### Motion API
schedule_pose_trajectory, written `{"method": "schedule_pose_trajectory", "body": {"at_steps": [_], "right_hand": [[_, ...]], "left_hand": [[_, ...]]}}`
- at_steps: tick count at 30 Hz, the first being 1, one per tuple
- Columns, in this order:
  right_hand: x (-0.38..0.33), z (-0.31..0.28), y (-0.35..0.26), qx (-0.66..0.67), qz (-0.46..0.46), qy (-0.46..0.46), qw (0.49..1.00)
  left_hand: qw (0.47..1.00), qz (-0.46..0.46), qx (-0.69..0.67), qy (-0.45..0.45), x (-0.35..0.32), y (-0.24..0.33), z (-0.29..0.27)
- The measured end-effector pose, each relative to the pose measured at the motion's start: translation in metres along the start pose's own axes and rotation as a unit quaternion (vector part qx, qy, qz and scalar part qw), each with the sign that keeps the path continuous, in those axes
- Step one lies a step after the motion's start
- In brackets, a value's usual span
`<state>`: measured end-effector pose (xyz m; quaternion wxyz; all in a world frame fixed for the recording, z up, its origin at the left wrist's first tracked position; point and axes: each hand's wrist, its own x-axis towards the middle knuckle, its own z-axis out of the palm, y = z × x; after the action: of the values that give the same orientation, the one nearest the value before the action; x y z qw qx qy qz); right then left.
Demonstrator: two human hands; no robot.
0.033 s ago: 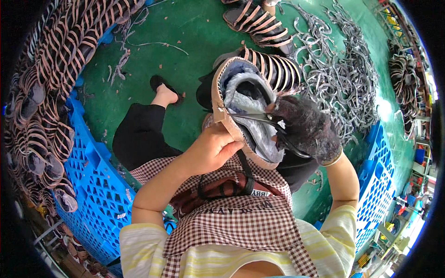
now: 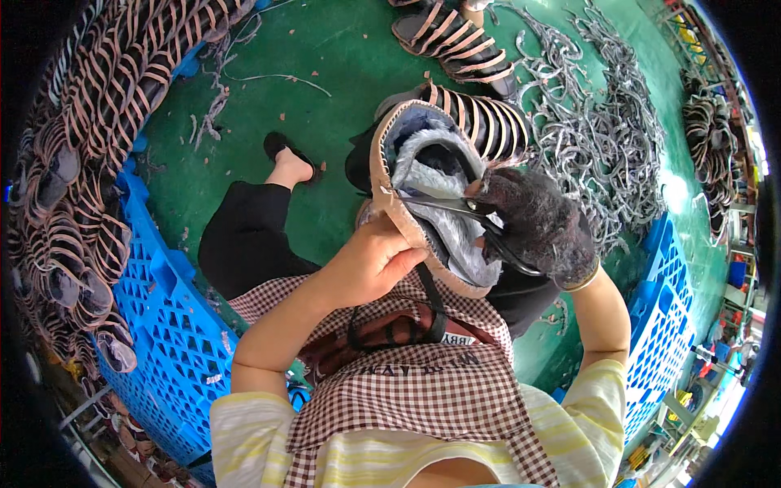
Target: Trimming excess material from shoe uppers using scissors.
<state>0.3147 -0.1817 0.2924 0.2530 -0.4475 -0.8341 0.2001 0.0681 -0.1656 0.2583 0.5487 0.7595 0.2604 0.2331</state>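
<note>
My left hand, bare, grips the tan rim of a fleece-lined shoe held up in front of my chest. My right hand wears a dark knitted glove and is closed around the handles of black scissors. The blades lie across the shoe's opening, over its grey lining, and point toward my left hand. A strappy brown sandal shows just behind the shoe. I wear a checked apron and sit with one foot on the green floor.
Blue plastic crates stand at my left and right. Several strappy sandals are heaped over the left crates, and more sandals lie ahead. A large pile of grey straps covers the green floor at the right.
</note>
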Motion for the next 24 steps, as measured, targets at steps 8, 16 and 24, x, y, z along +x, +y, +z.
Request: {"method": "schedule_pose_trajectory", "body": {"at_steps": [8,16,24], "right_hand": [[-0.006,-0.005,0.003,0.075,0.239,0.002,0.968],[0.02,-0.034,-0.026,-0.31,-0.062,0.015,0.949],[0.028,-0.032,-0.008,-0.171,0.149,0.002,0.974]], "left_hand": [[1.0,0.003,0.009,-0.011,0.0,0.005,-0.006],[0.999,-0.015,0.029,0.011,0.003,-0.003,-0.001],[0.996,0.032,0.078,0.025,0.003,-0.009,-0.009]]}}
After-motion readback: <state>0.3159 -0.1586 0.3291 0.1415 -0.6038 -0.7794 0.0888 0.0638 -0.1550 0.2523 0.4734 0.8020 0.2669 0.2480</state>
